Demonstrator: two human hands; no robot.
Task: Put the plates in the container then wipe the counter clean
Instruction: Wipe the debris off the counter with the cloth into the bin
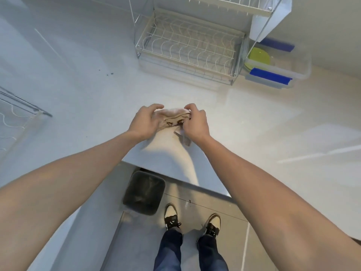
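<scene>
Above the white counter (82, 90), both hands (145, 122) (193, 123) grip a bunched cloth (172, 116) between them.

rack: dish rack (187, 49) at counter (93, 79) back
container: container (281, 69) right of rack, plates (257, 56) inside
cloth: cloth (172, 116) between both hands, before rack
bin: bin (144, 192) on floor below counter edge
</scene>
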